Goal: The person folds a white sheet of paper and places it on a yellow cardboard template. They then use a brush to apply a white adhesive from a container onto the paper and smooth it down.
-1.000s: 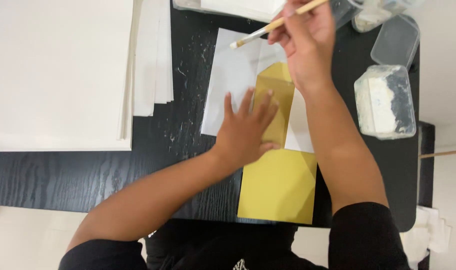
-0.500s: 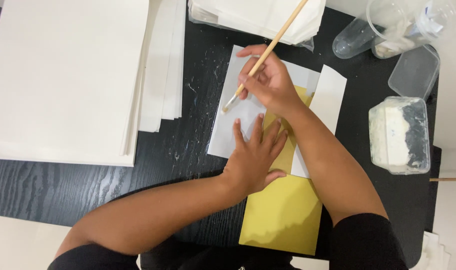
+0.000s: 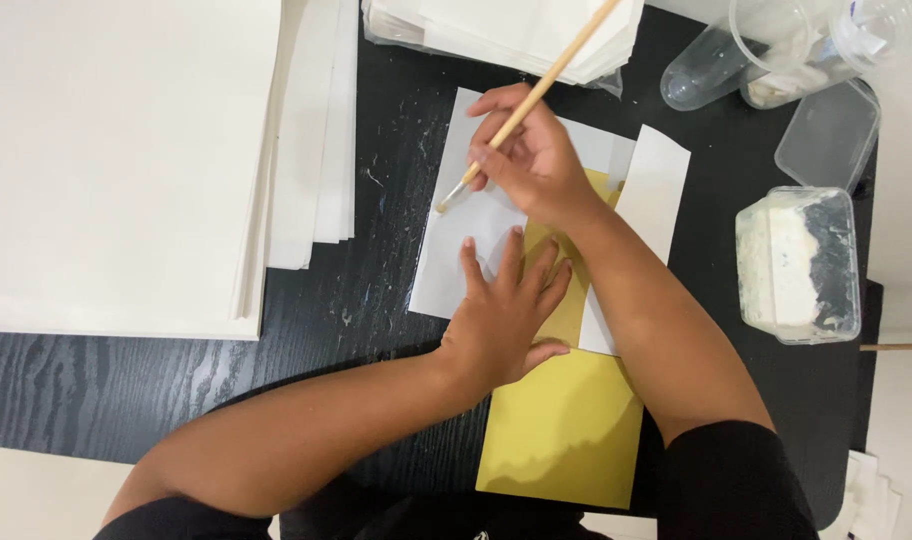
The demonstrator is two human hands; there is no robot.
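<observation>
Brush [image 3: 521, 110], a thin wooden-handled one, sits pinched in my right hand [image 3: 536, 160] near the upper middle of the frame, fingers clenched around the lower handle, the long end slanting up and to the right. Its tip touches the white sheet [image 3: 446, 270] near that sheet's left edge. A second ago the same grip held the brush higher, off toward the top right by the containers; half a second ago it had come down over the sheet, and now the tip has travelled further left, so I judge a stroke is in progress across the paper.

My left hand [image 3: 506, 315] lies flat in the centre of the frame, fingers spread, holding nothing, pressing the white sheet and the yellow envelope [image 3: 566, 430] down onto the black desk [image 3: 376, 300]. It has stayed there throughout. The envelope runs from under both hands toward the lower middle.

Outward, a narrow white strip [image 3: 661, 190] lies just right of the sheet. A tub of white paste [image 3: 796, 265] stands at the right edge, a clear lid [image 3: 826, 135] above it. Clear cups [image 3: 776, 50] fill the upper right. A big stack of white paper [image 3: 116, 160] covers the upper left.
</observation>
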